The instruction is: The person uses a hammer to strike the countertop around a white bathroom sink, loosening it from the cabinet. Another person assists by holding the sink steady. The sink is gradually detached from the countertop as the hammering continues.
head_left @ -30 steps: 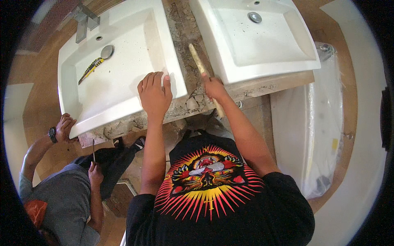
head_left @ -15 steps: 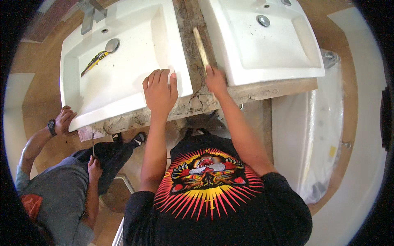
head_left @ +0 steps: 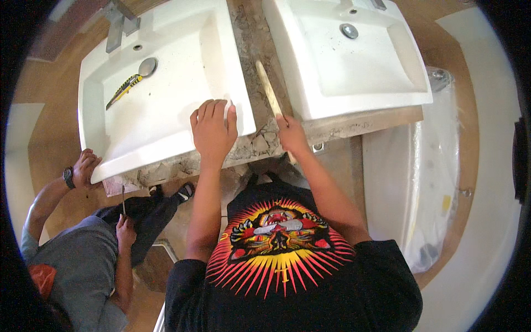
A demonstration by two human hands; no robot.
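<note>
My left hand [head_left: 213, 128] lies flat, fingers together, on the front right corner of the left white sink [head_left: 166, 122]. My right hand [head_left: 291, 134] grips a long pale wooden stick [head_left: 268, 94] that lies along the speckled stone countertop [head_left: 254, 50] in the gap between the left sink and the right white sink [head_left: 337, 72]. A yellow and black utility knife [head_left: 123, 91] rests in the left sink's basin beside its drain.
A co-worker in a grey shirt crouches at lower left, one hand [head_left: 86, 166] on the left sink's front corner, the other hand [head_left: 126, 229] holding a thin tool. A white bathtub [head_left: 420, 182] wrapped in plastic stands at right. A faucet [head_left: 119, 22] sits behind the left sink.
The view has shifted slightly; my hands stay on the sink corner and the stick, and the co-worker's hands keep their places.
</note>
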